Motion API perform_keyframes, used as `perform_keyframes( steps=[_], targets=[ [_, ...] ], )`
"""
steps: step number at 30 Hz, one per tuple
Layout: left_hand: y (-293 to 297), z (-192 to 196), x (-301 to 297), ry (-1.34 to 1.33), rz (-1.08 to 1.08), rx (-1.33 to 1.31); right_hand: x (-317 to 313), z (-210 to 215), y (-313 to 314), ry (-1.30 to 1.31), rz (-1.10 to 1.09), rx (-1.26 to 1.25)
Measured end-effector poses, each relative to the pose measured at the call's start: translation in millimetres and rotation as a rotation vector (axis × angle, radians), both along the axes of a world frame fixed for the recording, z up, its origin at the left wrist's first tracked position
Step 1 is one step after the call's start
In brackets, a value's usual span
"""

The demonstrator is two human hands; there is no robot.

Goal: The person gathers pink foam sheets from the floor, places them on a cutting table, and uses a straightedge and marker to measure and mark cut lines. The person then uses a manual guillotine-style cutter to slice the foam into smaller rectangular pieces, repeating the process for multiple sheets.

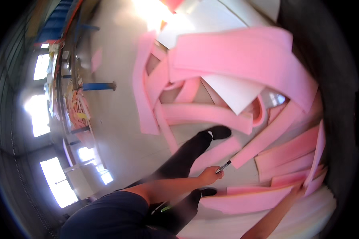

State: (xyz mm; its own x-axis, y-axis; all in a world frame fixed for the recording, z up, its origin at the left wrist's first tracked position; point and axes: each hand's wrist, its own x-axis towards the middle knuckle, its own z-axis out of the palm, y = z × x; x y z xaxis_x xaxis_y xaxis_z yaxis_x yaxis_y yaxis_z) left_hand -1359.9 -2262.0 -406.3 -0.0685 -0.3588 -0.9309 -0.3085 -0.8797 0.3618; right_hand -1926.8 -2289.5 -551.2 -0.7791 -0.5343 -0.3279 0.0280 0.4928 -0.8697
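My left hand (211, 175) is closed around a small dark marker pen (225, 165), whose black end points up and to the right. It hangs over the floor between my two dark-shod feet (219, 132). At the lower right, my right hand (296, 192) closes on an upright pink foam strip (318, 153); its fingers are blurred and partly hidden. Just left of that hand lies a long pink foam sheet (247, 202) with a pale edge. Several wider pink foam pieces (293, 153) are stacked beyond it.
A tangled heap of pink foam strips (235, 49) covers the floor ahead, with a white sheet (235, 93) among them. On the left stands a rack with a blue beam (97, 86) and foam scraps (77, 107). Bright windows (59, 183) line the left wall.
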Motion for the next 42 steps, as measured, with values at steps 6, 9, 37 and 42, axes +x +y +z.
perform_keyframes(
  steps=[6,9,37,42],
  targets=[
    [-3.6,104.4,13.3,0.279,0.096,-0.213,169.9,316.9,37.3,-0.609,-0.243,-0.453],
    [24.5,171.3,34.2,0.374,0.267,-0.159,280.3,362.2,90.4,-0.766,0.001,-0.398],
    [442.5,335.1,519.7,-0.365,1.557,-0.829,721.4,516.2,336.4,-0.161,1.777,0.351],
    [414.6,379.5,626.6,-0.238,1.546,-0.742,829.5,511.1,331.6,0.008,1.718,0.419]
  ],
)
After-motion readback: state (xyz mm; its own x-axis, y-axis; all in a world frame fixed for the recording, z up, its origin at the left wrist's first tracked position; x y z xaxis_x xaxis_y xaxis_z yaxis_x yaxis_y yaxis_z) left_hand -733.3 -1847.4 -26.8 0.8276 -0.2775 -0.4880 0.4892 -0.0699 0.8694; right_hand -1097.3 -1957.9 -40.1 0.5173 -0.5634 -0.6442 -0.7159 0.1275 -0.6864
